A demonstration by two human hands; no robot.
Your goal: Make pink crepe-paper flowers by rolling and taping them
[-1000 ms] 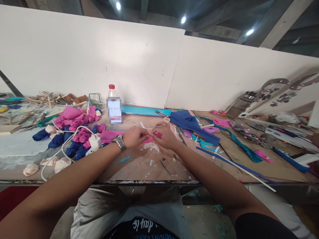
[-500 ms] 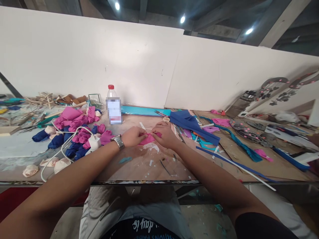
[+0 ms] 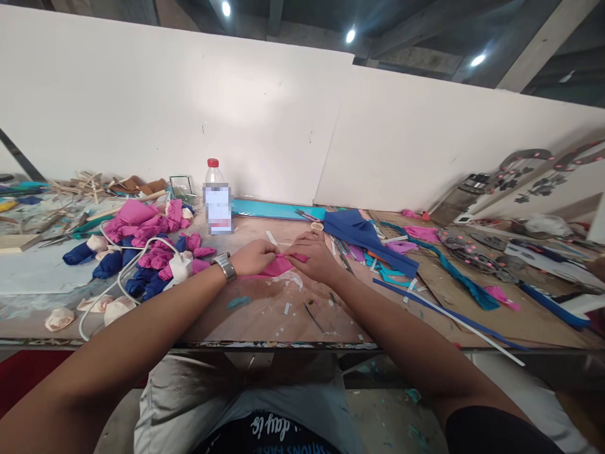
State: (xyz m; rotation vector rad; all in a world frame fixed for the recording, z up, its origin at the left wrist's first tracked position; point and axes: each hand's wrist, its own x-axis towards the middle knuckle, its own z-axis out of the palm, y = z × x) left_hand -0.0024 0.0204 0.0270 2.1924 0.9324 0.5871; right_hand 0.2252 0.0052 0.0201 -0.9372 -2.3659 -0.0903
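Note:
A strip of bright pink fabric (image 3: 276,267) lies between my hands at the middle of the table, low over its surface. My left hand (image 3: 256,257), with a metal watch (image 3: 224,267) at the wrist, pinches the strip near its upper edge. Close beside it, my right hand (image 3: 314,255) grips the other end of the same fabric, thumb and fingers pressed together. The fingertips almost meet and hide part of the cloth. A roll of tape (image 3: 316,226) shows just behind my right hand.
Left of my hands are crumpled pink and navy fabric pieces (image 3: 137,221) with a white charger (image 3: 181,267) and cable. A red-capped bottle (image 3: 218,211) stands behind. Blue cloth (image 3: 352,228), a long white strip (image 3: 472,333) and teal fabric (image 3: 454,268) lie to the right.
More of the pink fabric now shows, stretching left beneath my left hand. Both hands stay in nearly the same place, still pinching it. The view has shifted slightly.

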